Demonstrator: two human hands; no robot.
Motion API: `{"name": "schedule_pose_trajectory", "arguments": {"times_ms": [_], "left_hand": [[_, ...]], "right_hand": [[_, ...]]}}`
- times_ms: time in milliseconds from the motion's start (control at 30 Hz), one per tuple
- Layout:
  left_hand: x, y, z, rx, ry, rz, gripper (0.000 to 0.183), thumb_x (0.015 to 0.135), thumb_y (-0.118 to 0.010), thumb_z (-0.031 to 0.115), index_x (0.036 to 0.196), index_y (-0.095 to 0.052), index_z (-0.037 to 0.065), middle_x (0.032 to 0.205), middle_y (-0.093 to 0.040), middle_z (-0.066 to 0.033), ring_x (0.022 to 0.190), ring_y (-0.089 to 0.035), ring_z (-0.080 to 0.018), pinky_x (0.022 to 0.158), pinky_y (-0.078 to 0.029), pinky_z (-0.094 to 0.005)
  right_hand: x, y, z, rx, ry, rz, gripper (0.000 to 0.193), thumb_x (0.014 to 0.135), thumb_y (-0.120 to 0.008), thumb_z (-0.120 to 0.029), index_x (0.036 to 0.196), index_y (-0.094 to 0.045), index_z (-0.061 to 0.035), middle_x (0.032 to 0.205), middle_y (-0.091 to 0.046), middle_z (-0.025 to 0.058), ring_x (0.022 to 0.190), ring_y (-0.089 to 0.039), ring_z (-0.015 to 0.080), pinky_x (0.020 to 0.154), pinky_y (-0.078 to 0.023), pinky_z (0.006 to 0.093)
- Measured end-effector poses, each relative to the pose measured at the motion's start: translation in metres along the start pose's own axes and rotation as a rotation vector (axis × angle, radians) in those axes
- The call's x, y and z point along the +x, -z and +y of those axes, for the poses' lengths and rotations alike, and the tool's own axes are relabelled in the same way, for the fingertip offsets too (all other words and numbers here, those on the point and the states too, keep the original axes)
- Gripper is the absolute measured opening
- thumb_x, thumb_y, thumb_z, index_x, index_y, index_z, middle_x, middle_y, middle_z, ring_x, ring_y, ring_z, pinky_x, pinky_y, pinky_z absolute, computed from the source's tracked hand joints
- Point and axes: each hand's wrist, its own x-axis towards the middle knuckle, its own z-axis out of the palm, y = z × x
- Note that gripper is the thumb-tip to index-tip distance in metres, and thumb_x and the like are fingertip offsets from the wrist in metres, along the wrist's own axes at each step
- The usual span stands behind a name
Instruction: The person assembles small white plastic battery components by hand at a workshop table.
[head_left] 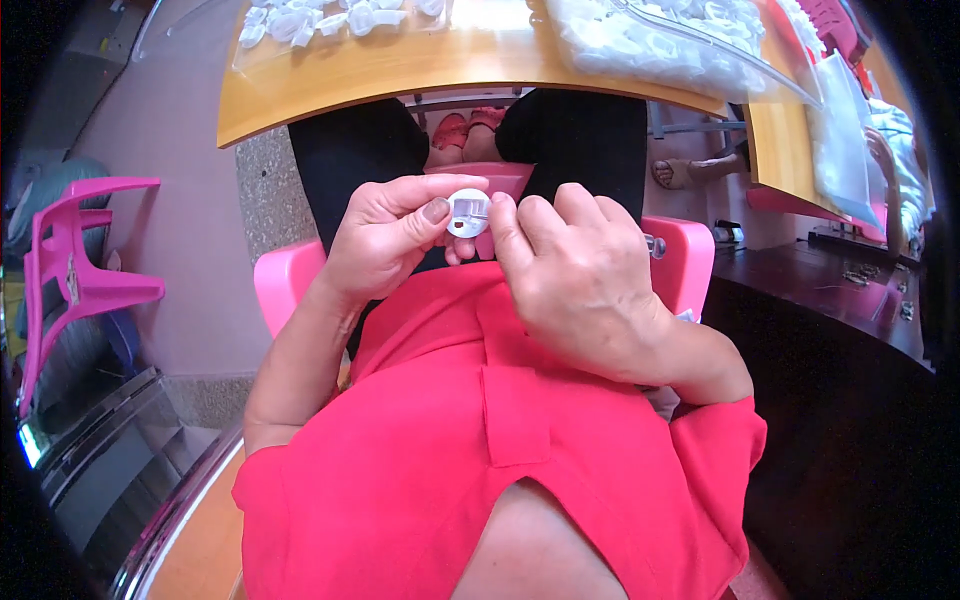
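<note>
My left hand (392,235) pinches a small round white plastic piece (466,228) between thumb and fingers, above my lap. The piece has a rectangular recess and a small dark spot near its lower edge. My right hand (580,260) is closed, knuckles up, with its index fingertip against or very near the piece's right edge. Its other fingers curl under, so whatever they grip, if anything, is hidden. A small shiny metal end (655,246) shows beside that hand, in front of the pink chair; I cannot tell whether it belongs to something in the hand.
Ahead is a wooden table (400,75) holding loose white plastic pieces (320,20) at left and a clear tray (680,50) heaped with more. A pink chair (690,270) surrounds me. Another pink chair (95,265) stands left, a dark table (800,285) right. Another person's sleeve (895,130) shows far right.
</note>
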Motion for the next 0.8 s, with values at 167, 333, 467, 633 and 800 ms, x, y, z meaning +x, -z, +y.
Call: {"name": "schedule_pose_trajectory", "arguments": {"times_ms": [167, 333, 467, 633, 800], "left_hand": [[0.001, -0.001, 0.001, 0.097, 0.039, 0.009, 0.031, 0.095, -0.054, 0.013, 0.12, -0.058, -0.004, 0.096, -0.066, -0.0099, 0.078, -0.061, -0.0128, 0.07, -0.051, -0.0247], [-0.001, 0.001, -0.001, 0.144, 0.046, 0.024, 0.03, 0.095, -0.055, 0.014, 0.119, -0.059, -0.004, 0.096, -0.066, -0.0093, 0.076, -0.059, -0.0118, 0.069, -0.05, -0.024], [-0.002, -0.004, 0.001, 0.01, 0.052, 0.057, 0.029, 0.094, -0.055, 0.012, 0.117, -0.059, -0.006, 0.095, -0.066, -0.0108, 0.076, -0.059, -0.0125, 0.069, -0.05, -0.0247], [-0.002, -0.001, 0.002, -0.073, 0.077, 0.088, 0.026, 0.093, -0.056, 0.009, 0.113, -0.06, -0.007, 0.095, -0.066, -0.0141, 0.075, -0.06, -0.0143, 0.067, -0.05, -0.0262], [-0.001, -0.002, 0.004, -0.096, 0.099, 0.098, 0.025, 0.092, -0.056, 0.007, 0.112, -0.06, -0.008, 0.094, -0.066, -0.0142, 0.074, -0.06, -0.014, 0.066, -0.051, -0.0253]], "right_hand": [[0.004, -0.003, -0.001, -0.035, 0.043, -0.047, 0.036, 0.068, -0.06, -0.011, 0.1, -0.063, 0.0061, 0.071, -0.051, 0.0045, 0.067, -0.049, 0.017, 0.052, -0.039, 0.0287], [0.006, -0.001, 0.0, -0.022, 0.135, -0.102, 0.032, 0.069, -0.06, -0.009, 0.094, -0.064, 0.0092, 0.072, -0.052, 0.0067, 0.067, -0.049, 0.0174, 0.051, -0.038, 0.0279], [0.003, -0.004, -0.004, -0.121, 0.234, -0.033, 0.031, 0.071, -0.061, -0.007, 0.094, -0.063, 0.0126, 0.074, -0.056, 0.0124, 0.064, -0.052, 0.0165, 0.048, -0.035, 0.0247], [0.003, -0.009, -0.005, -0.161, 0.262, 0.02, 0.03, 0.071, -0.061, -0.006, 0.093, -0.063, 0.0132, 0.073, -0.057, 0.0127, 0.063, -0.052, 0.0164, 0.048, -0.035, 0.0243], [0.003, -0.01, -0.004, -0.136, 0.269, 0.022, 0.029, 0.071, -0.061, -0.006, 0.093, -0.063, 0.0132, 0.072, -0.056, 0.0125, 0.063, -0.052, 0.0162, 0.048, -0.035, 0.0243]]}}
